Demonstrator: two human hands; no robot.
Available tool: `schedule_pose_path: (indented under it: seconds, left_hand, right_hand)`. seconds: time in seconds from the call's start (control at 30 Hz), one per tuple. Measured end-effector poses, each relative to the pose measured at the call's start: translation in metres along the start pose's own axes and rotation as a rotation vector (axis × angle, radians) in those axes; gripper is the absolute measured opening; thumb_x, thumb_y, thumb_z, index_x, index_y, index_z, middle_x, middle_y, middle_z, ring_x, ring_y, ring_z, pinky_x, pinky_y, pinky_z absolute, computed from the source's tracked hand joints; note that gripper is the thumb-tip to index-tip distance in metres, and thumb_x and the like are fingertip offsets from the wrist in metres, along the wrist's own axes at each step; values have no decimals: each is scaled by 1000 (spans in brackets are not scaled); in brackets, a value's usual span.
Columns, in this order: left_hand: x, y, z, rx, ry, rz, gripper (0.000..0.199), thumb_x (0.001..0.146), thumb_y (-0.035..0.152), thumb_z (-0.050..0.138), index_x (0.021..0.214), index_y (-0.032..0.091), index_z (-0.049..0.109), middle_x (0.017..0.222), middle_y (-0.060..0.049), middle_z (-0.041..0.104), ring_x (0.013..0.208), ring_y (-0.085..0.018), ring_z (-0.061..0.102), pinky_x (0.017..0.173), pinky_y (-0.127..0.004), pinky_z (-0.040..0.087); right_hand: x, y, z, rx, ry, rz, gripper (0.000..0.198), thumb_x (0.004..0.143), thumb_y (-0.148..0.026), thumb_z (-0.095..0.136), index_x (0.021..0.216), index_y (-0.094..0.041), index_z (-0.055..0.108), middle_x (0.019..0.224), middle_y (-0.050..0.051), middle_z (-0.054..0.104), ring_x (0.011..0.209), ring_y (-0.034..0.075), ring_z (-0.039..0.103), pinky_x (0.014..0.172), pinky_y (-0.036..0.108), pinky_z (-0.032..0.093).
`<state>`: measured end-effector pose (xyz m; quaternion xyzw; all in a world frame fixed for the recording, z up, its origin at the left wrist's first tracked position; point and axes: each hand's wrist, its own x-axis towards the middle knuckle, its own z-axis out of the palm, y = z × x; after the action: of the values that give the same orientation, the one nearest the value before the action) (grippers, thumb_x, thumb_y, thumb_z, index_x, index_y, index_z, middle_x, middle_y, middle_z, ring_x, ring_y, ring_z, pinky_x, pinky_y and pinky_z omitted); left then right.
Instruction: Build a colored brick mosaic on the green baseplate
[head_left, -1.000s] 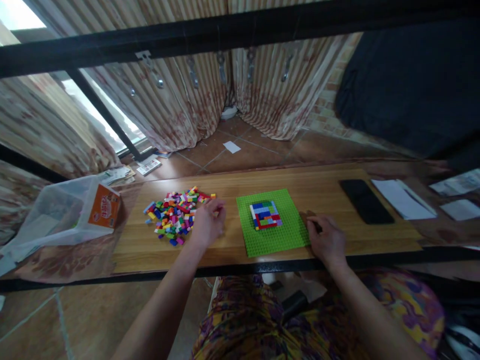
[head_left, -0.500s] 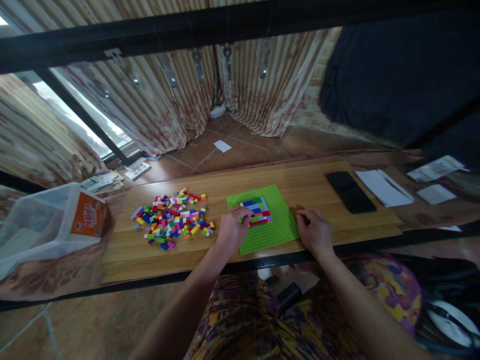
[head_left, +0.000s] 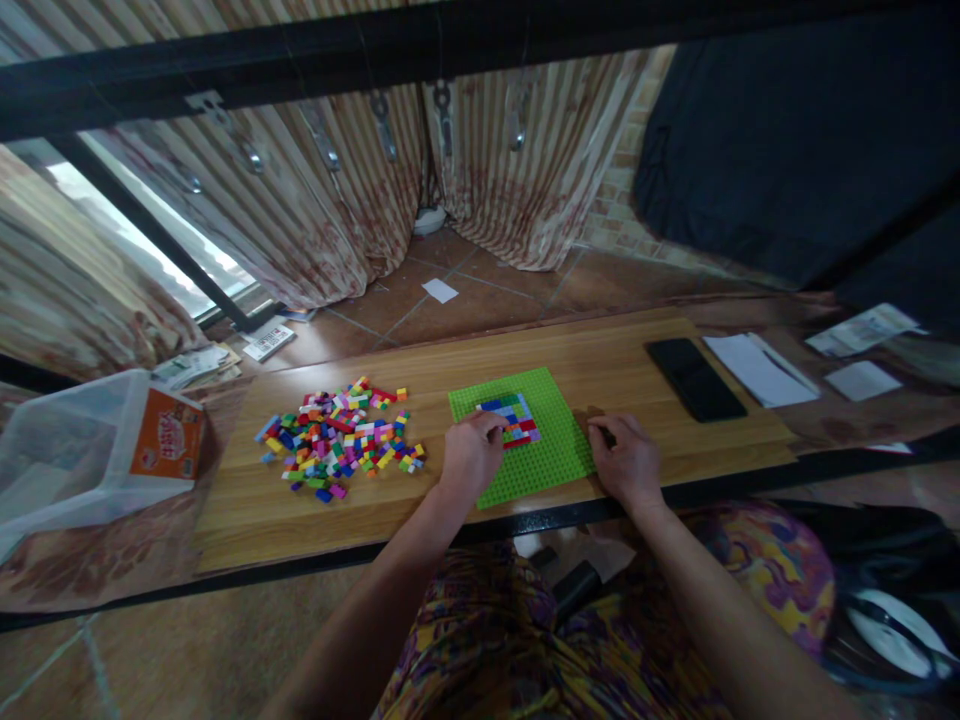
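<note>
A green studded baseplate (head_left: 555,465) lies on the wooden board in front of me. On it sits a block of toy building bricks (head_left: 519,420) in blue, light blue, green, red and purple. My left hand (head_left: 474,455) is over the plate's left side, its fingertips pinched at the near left part of these bricks. Whatever is between those fingertips is hidden. At the plate's right edge rests my right hand (head_left: 626,462), fingers curled in, with nothing visible in them. To the left is a heap of loose, many-coloured bricks (head_left: 345,430).
A black phone (head_left: 696,380) and white paper with a pen (head_left: 761,370) lie to the right. At far left stands a clear plastic tub (head_left: 67,440) with an orange label. A dark metal bar (head_left: 540,522) runs along the board's near edge.
The whole view has shifted slightly. My left fingertips still pinch at the bricks, the hand a little more over their near left side. My right hand stays curled at the plate's edge.
</note>
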<state>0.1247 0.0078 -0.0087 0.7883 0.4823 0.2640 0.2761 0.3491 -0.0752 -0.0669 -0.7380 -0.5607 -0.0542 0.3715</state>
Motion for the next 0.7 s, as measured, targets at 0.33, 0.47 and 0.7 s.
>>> schedule_pose_path:
  seconds: [0.33, 0.47, 0.7]
  left_hand:
    - [0, 6, 1, 110, 8, -66, 22, 81, 12, 61, 85, 28, 76, 89, 2, 76, 86, -17, 68, 89, -33, 48]
    - [2, 9, -2, 82, 28, -111, 21, 81, 12, 62, 82, 28, 76, 87, 3, 76, 84, -17, 66, 89, -33, 46]
    - [0, 7, 1, 6, 52, -196, 19, 80, 12, 64, 78, 28, 75, 85, 4, 76, 84, -15, 66, 85, -30, 48]
  right_hand:
    - [0, -1, -1, 11, -11, 16, 21, 88, -30, 49, 85, -20, 67, 86, 8, 66, 81, 21, 61, 74, 35, 48]
    - [0, 0, 0, 9, -12, 15, 22, 88, -31, 49, 85, -20, 67, 86, 8, 66, 82, 21, 60, 74, 35, 48]
    - [0, 0, 0, -6, -19, 16, 22, 88, -31, 49, 86, -19, 68, 85, 8, 66, 82, 21, 60, 73, 34, 48]
